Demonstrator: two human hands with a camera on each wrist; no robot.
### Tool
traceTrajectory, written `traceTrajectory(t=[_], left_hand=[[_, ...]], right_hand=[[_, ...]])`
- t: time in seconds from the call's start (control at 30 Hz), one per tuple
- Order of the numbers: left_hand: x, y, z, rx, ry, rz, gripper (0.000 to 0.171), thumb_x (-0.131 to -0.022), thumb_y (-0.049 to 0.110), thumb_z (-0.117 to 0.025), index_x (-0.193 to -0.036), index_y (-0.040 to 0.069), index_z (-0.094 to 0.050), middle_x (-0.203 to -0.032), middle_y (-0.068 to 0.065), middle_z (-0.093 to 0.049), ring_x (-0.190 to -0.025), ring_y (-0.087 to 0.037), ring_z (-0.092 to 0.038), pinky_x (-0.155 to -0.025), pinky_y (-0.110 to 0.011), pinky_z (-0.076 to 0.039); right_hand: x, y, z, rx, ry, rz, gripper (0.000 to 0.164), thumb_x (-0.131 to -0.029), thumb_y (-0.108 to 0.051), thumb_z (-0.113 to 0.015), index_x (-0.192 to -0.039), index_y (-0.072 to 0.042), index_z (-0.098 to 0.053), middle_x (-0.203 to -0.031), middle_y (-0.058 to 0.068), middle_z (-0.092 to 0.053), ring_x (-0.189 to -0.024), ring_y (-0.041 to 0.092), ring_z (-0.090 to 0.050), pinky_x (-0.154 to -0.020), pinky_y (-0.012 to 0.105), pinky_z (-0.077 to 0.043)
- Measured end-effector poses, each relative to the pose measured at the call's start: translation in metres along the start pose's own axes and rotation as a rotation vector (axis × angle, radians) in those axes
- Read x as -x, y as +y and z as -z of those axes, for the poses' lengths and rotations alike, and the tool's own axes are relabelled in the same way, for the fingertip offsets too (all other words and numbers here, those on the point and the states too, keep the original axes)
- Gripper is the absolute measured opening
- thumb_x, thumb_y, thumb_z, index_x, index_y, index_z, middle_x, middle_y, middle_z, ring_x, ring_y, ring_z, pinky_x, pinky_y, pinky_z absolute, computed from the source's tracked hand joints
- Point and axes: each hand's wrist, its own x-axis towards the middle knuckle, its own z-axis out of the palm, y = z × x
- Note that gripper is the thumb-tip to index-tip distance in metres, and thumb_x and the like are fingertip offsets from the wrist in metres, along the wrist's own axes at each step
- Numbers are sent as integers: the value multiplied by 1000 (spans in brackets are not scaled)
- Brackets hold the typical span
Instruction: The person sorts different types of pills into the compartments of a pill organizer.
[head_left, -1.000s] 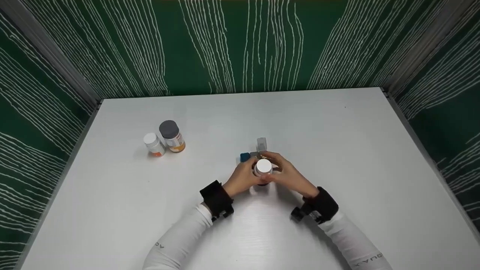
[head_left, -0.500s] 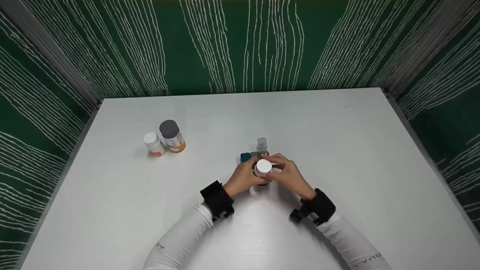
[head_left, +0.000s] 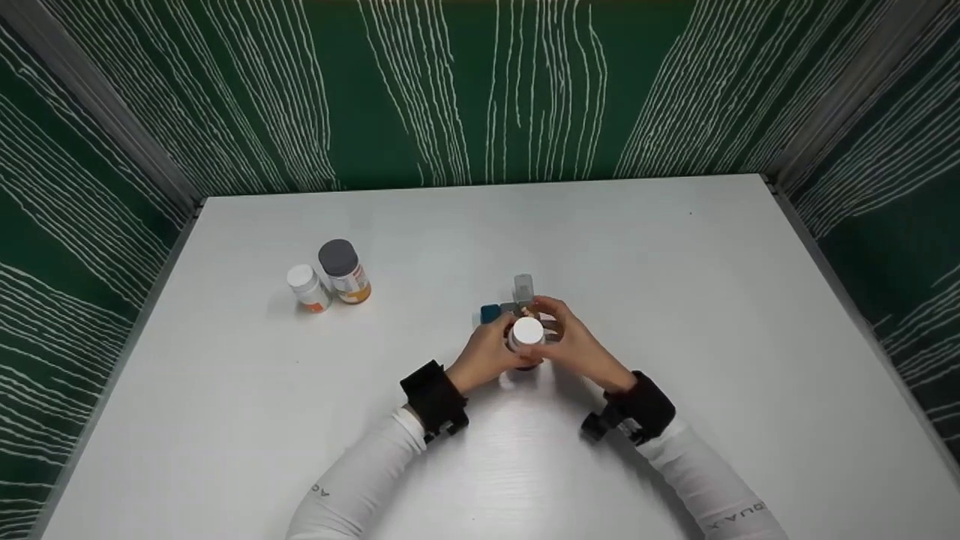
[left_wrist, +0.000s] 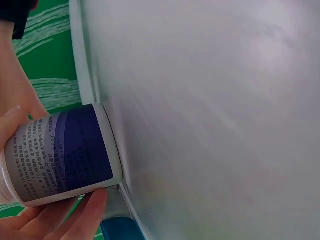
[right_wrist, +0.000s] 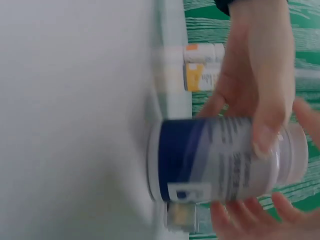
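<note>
A white pill bottle with a blue-and-grey label point(left_wrist: 60, 155) stands upright, cap up. My left hand point(head_left: 486, 351) grips its body, its thumb point(right_wrist: 265, 132) lying along the label in the right wrist view. My right hand point(head_left: 577, 341) curves its fingers and thumb round the white cap point(head_left: 528, 331), with a gap showing between forefinger and cap. Just behind the bottle sits a small pill box with a blue lid point(head_left: 490, 313) and a raised clear lid point(head_left: 523, 288). Something tan shows inside its clear compartment point(right_wrist: 181, 216). Hands and bottle hide part of the box.
To the left on the white table point(head_left: 225, 420) stand a small white bottle with an orange-marked label point(head_left: 308, 289) and a taller bottle with a dark grey cap point(head_left: 345, 271). A green wall with white streaks point(head_left: 382, 90) rises behind the table's far edge.
My right hand's fingers first turn and draw closer round the cap, then swing back and spread wider. The left hand and bottle stay in place.
</note>
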Motion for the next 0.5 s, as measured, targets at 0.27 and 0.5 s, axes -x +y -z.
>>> traceTrajectory(t=[0.27, 0.5], left_hand=[[1, 2, 0, 36, -2, 0, 48, -70, 22, -75, -107, 2, -51, -102, -10, -59, -94, -17, -56, -79, -27, -44], [0, 4, 1, -2, -15, 25, 48, -71, 23, -74, -107, 2, -51, -102, -10, -59, -93, -16, -56, -77, -25, -44]], right_hand=[[8, -8, 7, -49, -60, 83, 50, -83, -4, -60, -129, 1, -42, -129, 16, -45, -115, 22, -45, -94, 37, -36], [12, -26, -10, 59, 132, 79, 43, -74, 0, -68, -115, 5, -56, -102, 16, -52, -100, 21, -47, -91, 43, -37]])
